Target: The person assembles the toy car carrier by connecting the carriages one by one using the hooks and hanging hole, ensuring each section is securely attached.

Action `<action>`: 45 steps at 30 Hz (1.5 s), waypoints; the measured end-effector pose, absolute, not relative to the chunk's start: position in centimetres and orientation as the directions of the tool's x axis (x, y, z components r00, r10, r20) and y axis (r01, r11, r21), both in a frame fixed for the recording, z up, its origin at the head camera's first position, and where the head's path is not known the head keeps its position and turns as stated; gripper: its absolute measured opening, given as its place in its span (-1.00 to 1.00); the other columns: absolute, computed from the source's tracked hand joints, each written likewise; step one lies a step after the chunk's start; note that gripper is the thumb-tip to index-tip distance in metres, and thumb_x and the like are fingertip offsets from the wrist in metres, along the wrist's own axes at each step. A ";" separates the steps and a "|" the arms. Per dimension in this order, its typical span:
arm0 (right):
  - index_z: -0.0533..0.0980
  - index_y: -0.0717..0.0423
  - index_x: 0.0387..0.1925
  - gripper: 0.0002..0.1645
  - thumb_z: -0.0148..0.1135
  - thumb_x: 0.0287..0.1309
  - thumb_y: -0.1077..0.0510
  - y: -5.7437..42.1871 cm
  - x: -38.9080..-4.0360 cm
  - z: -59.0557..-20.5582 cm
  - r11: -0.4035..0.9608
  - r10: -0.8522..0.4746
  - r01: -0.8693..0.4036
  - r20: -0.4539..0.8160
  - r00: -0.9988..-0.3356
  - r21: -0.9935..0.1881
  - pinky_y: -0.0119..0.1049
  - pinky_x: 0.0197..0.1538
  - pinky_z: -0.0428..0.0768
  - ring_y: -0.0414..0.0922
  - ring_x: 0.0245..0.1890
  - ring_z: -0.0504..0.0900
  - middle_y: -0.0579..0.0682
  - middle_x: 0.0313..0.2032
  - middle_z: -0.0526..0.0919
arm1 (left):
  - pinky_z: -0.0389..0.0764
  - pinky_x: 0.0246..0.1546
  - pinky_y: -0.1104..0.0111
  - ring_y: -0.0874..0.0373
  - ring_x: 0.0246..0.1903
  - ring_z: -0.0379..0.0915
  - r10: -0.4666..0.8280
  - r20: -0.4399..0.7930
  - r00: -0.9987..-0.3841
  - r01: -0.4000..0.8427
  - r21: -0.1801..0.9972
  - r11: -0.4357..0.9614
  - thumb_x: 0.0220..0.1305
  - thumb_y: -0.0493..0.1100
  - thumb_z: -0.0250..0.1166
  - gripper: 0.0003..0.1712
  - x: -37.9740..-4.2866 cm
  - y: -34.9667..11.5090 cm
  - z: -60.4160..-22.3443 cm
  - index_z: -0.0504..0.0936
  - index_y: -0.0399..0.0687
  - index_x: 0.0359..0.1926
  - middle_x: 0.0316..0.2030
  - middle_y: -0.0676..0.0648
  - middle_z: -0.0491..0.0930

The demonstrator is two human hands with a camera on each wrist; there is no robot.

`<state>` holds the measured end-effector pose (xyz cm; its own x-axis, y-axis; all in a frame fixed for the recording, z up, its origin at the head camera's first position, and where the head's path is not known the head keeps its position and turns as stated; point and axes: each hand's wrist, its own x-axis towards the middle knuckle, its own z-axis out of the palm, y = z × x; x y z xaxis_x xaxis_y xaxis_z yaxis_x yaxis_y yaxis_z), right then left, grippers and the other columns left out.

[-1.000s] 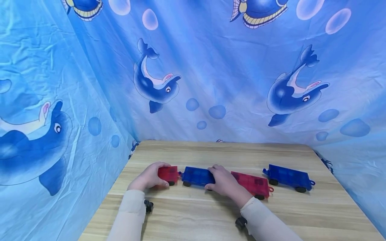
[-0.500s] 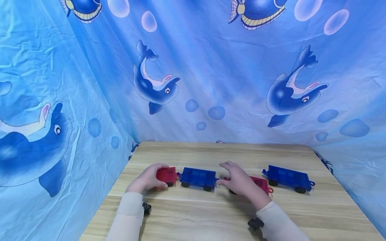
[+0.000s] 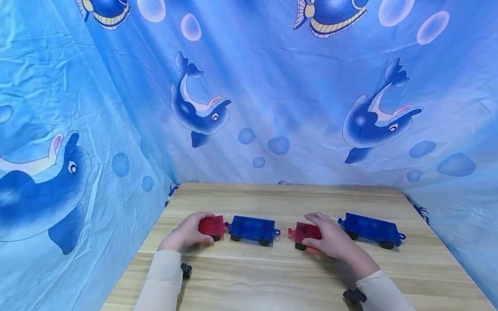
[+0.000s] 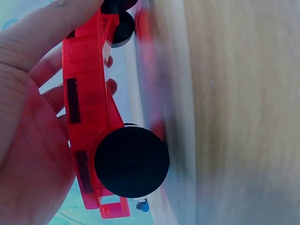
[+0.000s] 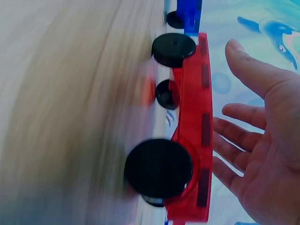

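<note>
My left hand (image 3: 187, 232) grips a translucent red toy train car (image 3: 212, 227) at the left, thumb on its near side; the left wrist view shows the car's black wheels and the fingers behind it. Linked to its right end is a blue train car (image 3: 254, 229) with a ring at its free end. A second red train car (image 3: 305, 235) stands just right of that ring, its hook facing it across a small gap. My right hand (image 3: 335, 237) hovers at this car; in the right wrist view the thumb and fingers spread beside the car's top without closing on it.
Another blue train car (image 3: 371, 230) stands at the right, just behind my right hand. The wooden table (image 3: 249, 285) reaches back to a blue curtain (image 3: 249, 86) printed with dolphins, with more curtain on both sides.
My right hand has let go of the middle blue car and moved right, over the second red car. My left hand, the red car it holds and the linked blue car have shifted slightly left.
</note>
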<state>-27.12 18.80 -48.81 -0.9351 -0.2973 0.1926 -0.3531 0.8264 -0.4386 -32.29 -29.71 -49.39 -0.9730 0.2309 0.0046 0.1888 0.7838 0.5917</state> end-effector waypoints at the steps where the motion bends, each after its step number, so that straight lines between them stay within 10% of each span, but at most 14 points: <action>1: 0.46 0.01 0.46 -0.04 0.58 0.11 -0.24 19.1 -27.1 -48.8 0.829 -0.298 -0.353 0.192 -0.935 -0.434 0.38 0.32 0.39 0.27 0.42 0.38 0.13 0.41 0.47 | 0.61 0.14 -0.05 -0.06 0.14 0.49 0.228 0.006 -0.974 0.189 0.582 0.791 -0.11 -0.03 0.77 -0.02 -32.3 -29.7 -49.4 0.55 0.12 0.39 0.25 -0.06 0.55; 8: 0.42 0.08 0.48 0.02 0.60 0.10 -0.21 20.5 -27.2 -48.5 0.833 -0.332 -0.380 0.187 -0.925 -0.402 0.43 0.33 0.34 0.31 0.41 0.38 0.17 0.41 0.45 | 0.13 0.45 -0.28 -0.25 0.39 0.29 0.252 0.058 -0.966 0.244 0.527 0.814 -0.05 0.16 0.72 0.10 -32.0 -29.3 -49.0 0.44 0.14 0.51 0.40 -0.11 0.47; 20: 0.33 0.01 0.55 0.12 0.61 0.06 -0.25 20.0 -28.4 -46.9 0.828 -0.341 -0.362 0.128 -0.931 -0.429 0.41 0.35 0.33 0.33 0.49 0.26 0.20 0.51 0.31 | 0.38 0.36 -0.20 -0.16 0.49 0.20 0.349 0.216 -0.912 0.410 0.510 0.756 0.20 0.24 0.55 -0.09 -32.2 -24.0 -45.7 0.41 0.23 0.51 0.48 -0.02 0.36; 45: 0.42 0.07 0.48 0.17 0.68 -0.09 -0.30 19.3 -28.8 -47.6 0.860 -0.350 -0.332 0.024 -0.936 -0.387 0.30 0.22 0.54 0.19 0.31 0.47 0.13 0.37 0.48 | 0.44 0.36 -0.02 0.00 0.42 0.29 0.488 0.137 -0.862 0.483 0.514 0.709 0.22 0.33 0.49 -0.10 -33.6 -14.8 -47.5 0.44 0.19 0.49 0.43 0.06 0.38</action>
<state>-28.80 19.27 -47.56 -0.9364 -0.3501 0.0244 -0.3317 0.8604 -0.3868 -33.65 -14.82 -47.47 -0.8618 0.4884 0.1371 0.4833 0.7086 0.5142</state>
